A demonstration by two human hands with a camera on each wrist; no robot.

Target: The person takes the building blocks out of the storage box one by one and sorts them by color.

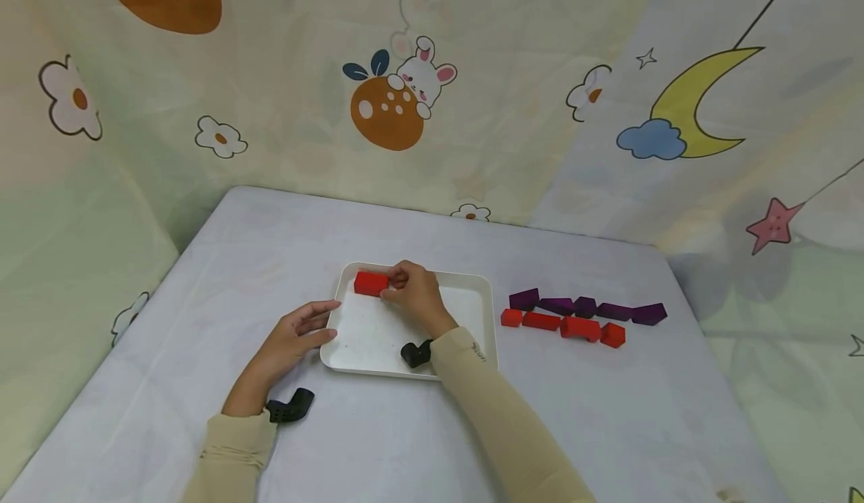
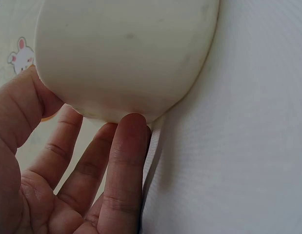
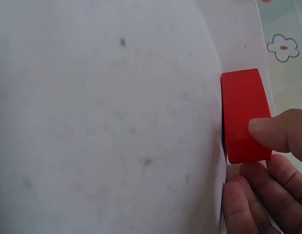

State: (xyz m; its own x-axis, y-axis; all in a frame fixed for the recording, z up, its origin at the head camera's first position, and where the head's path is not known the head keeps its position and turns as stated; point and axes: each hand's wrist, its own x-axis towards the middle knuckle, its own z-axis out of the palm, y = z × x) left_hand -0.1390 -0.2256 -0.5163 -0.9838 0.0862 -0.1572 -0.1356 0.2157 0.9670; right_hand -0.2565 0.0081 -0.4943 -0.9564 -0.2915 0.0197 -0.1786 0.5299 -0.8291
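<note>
A red block (image 1: 370, 284) lies in the far left corner of the white tray (image 1: 378, 345). My right hand (image 1: 417, 294) pinches its right end. In the right wrist view, the thumb presses on the face of the red block (image 3: 243, 114), and the fingers sit at its lower end. My left hand (image 1: 292, 338) rests against the tray's left side, thumb and fingers spread. In the left wrist view, fairly straight fingers (image 2: 125, 161) touch the outer wall of the tray (image 2: 126, 53).
Right of the tray, several purple blocks (image 1: 585, 307) lie in a row, with several red blocks (image 1: 580, 328) in a row nearer me. A white cloth (image 1: 594, 420) covers the table. Behind stands a printed curtain (image 1: 513, 98). Black wrist cameras (image 1: 290, 405) sit on both cuffs.
</note>
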